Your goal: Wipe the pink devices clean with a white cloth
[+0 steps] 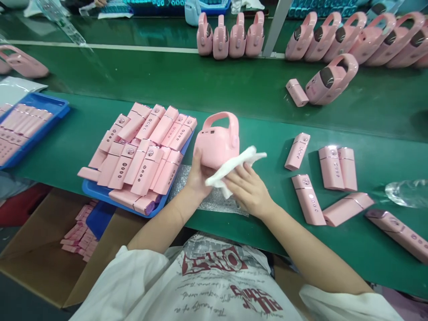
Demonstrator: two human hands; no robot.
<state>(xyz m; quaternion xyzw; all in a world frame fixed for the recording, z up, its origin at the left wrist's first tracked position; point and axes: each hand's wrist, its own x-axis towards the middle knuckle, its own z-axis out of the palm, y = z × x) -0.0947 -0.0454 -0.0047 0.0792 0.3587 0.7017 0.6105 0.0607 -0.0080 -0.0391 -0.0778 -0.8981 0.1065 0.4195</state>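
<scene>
A pink speaker (217, 141) with a loop handle is tilted in front of me, its small ports facing up. My left hand (199, 176) grips its lower left side, thumb along the edge. In my right hand (249, 189) is a white cloth (239, 164), pressed against the speaker's lower right side with the fingers laid over it. Under both hands lies a sheet of bubble wrap (203, 189) on the green table. Close to my left hand stands a blue tray (125, 203) heaped with pink microphones (147, 169).
Several loose pink microphones (307, 199) lie to the right, near a clear plastic bottle (406, 193). More pink speakers (237, 35) line the back shelf. Another blue tray (60, 107) is at the left. Below the table edge, a cardboard box (36, 249) holds pink pieces.
</scene>
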